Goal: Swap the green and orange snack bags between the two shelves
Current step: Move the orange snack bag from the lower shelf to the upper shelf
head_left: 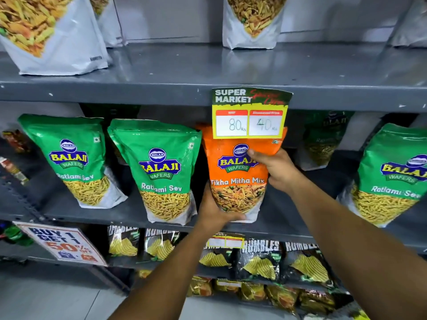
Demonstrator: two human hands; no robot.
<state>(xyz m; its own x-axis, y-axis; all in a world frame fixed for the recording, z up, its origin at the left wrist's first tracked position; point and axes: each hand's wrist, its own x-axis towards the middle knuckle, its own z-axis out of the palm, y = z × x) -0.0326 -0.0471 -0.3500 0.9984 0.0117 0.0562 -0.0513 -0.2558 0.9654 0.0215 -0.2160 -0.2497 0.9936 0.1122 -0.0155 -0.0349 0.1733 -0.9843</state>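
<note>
The orange snack bag is standing upright at the front edge of the grey middle shelf, the left hand gripping its bottom and the right hand clasping its right side. Green snack bags are standing just left of it. A price tag is hanging from the upper shelf, which is carrying white bags against the grey back wall.

I see open shelf right of the orange bag; a green bag crowds its left; the price tag overhangs above.
</note>
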